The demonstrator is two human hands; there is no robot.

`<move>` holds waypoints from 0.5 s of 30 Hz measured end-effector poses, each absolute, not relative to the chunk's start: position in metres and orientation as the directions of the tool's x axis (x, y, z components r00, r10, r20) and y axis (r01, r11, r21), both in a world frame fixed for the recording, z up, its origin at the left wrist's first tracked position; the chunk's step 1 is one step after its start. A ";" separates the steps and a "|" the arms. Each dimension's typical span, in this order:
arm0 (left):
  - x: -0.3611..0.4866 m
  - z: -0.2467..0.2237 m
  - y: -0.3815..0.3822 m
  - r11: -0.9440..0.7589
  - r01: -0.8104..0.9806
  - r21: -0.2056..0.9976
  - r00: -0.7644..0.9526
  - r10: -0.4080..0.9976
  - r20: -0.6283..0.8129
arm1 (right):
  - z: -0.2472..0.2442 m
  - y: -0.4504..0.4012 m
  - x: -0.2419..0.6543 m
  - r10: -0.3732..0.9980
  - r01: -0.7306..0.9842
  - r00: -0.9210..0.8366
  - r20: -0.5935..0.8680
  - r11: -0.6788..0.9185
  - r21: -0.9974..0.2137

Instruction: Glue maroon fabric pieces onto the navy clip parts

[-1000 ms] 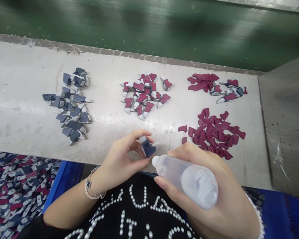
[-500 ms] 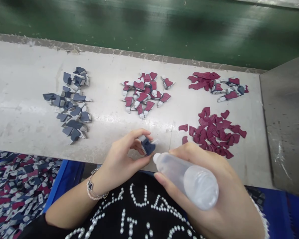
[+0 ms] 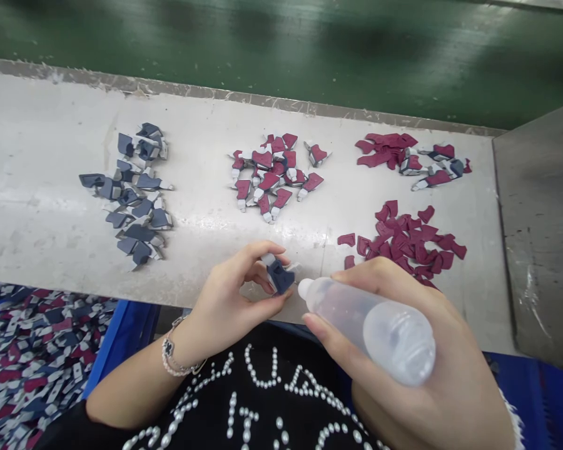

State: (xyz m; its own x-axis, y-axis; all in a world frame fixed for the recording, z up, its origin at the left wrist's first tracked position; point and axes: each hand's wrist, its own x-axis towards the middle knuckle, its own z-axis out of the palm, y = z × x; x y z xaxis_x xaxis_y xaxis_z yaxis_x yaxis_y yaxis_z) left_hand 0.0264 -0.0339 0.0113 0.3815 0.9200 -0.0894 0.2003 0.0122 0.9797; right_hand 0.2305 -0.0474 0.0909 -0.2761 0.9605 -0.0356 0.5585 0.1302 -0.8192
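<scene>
1. Left hand point(image 3: 229, 300) is closing on a navy-and-white cut piece point(image 3: 280, 277), pinching it between thumb and fingertips. The pinch is holding the piece up over the ledge's front edge, and it is leaving the navy face mostly uncovered, apparently for access.
2. Right hand point(image 3: 455, 375) is wrapping firmly around a translucent squeeze bottle point(image 3: 370, 328), with the fingers over its top and the thumb beneath. This grip is tilting the narrow nozzle point(image 3: 304, 289) toward the piece, just apart from it.
3. Bracelet point(image 3: 171, 353) is circling the left wrist, and a black top with pearl studs point(image 3: 258, 400) is filling the space below both forearms.
4. Blue crate point(image 3: 122, 331) is sitting below the ledge at lower left, holding a loose heap of mixed navy, maroon and white pieces point(image 3: 37, 356), seemingly kept within arm's reach.
5. Pale work ledge point(image 3: 37, 187) is carrying separate piles: navy pieces point(image 3: 136, 194), maroon-and-white pieces point(image 3: 272, 175), a mixed group point(image 3: 408, 159) and loose maroon cutouts point(image 3: 403, 240). The gaps between them are apparently keeping the kinds from mixing.
6. Grey metal panel point(image 3: 539, 237) is closing off the ledge's right end, while a green surface point(image 3: 281, 44) is running along the far edge.
</scene>
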 end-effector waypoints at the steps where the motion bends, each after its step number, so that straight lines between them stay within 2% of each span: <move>1: 0.027 0.012 -0.034 0.013 0.197 0.980 0.381 0.920 -0.088 | 0.092 -0.047 0.231 0.963 0.557 -0.267 -0.038 0.122 -0.822; 15: 0.027 0.015 -0.034 0.004 0.209 0.978 0.370 0.925 -0.083 | 0.093 -0.046 0.229 0.971 0.515 -0.234 -0.043 0.087 -0.853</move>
